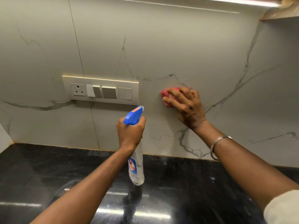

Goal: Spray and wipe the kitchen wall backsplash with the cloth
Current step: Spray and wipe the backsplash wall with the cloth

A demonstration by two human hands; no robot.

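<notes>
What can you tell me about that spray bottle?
The spray bottle has a clear plastic body with a blue-and-white label and a blue trigger head with a grey nozzle. Held upright above the black counter, it points at the wall below the switch plate. The left hand grips its neck.

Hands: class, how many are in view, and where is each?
2. The left hand grips the spray bottle above the counter; the right hand holds the cloth against the backsplash. None looks hidden.
</notes>
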